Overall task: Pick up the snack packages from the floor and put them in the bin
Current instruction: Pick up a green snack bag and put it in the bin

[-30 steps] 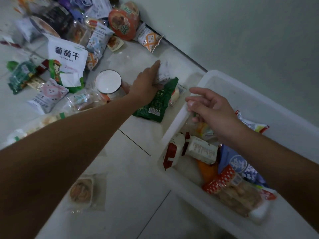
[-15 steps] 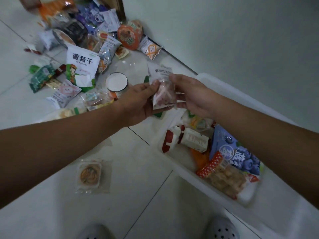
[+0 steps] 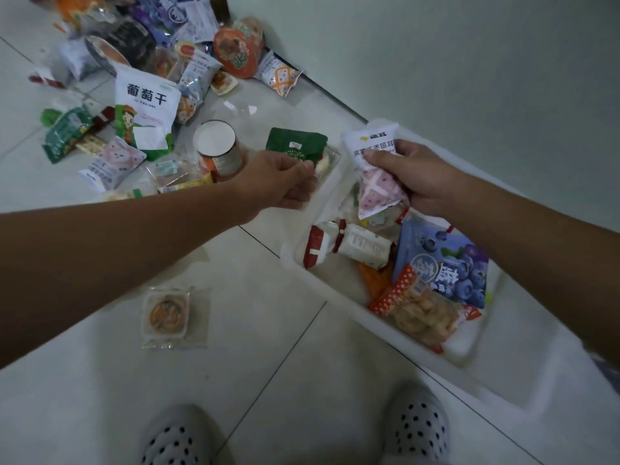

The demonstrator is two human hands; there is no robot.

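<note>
Your right grip (image 3: 422, 177) is clamped round a small packet (image 3: 375, 182), thumb on its front and fingers curled behind. The packet hangs upright over the far end of the white bin (image 3: 496, 380), above what already lies inside. Its top is white with printed characters; its lower half is clear and shows something pink with a pale cross on it.

Your left grip (image 3: 278, 179) hovers just outside the bin's rim with its fingers loosely curled and nothing visible in them. It sits right in front of a green packet (image 3: 295, 144); you cannot tell whether it touches it.

In the bin lie a blue blueberry bag (image 3: 446, 263), a red-and-white wrapper (image 3: 335, 243) and a dotted bag of biscuits (image 3: 419, 310).

The bin stands on a pale tiled floor (image 3: 268, 330) against a plain light wall (image 3: 469, 62). Beside the green packet stands a can (image 3: 218, 146), and behind it a heap of packets runs along the wall, a white raisin bag (image 3: 144, 105) among them. A clear-wrapped round cake (image 3: 167, 313) lies apart, nearer your perforated shoes (image 3: 174, 437).
</note>
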